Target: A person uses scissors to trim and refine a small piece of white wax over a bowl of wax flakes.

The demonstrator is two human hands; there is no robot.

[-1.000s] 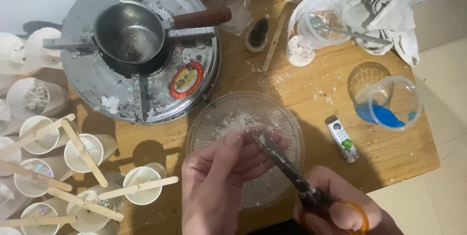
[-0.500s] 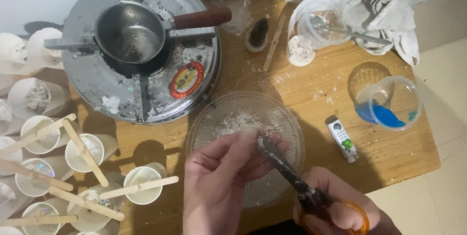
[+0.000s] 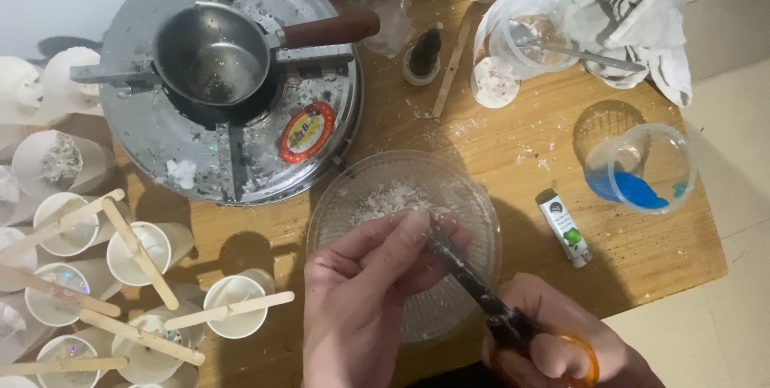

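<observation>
While the scissors lie slanted over the clear glass bowl, their long axis runs from the orange handle loops at lower right up to the blade tips at upper left, where the tips meet the left hand's fingertips. The right hand is clenched around the handles, fingers through the loops; whether the blades are parted cannot be made out. The left hand pinches something small and pale at the blade tips, too small to identify, thumb and forefinger pressed together directly above the bowl's middle. So the blades point away from the right hand toward the left, and the left hand is the nearer one to the cutting point.

White flakes lie in the bowl beneath. Beyond it on the wooden bench stands a round metal stove carrying a small saucepan with a brown handle. Left of the bowl, white paper cups hold wooden sticks laid across their rims. To the right lie a small tube and a clear cup with blue liquid.
</observation>
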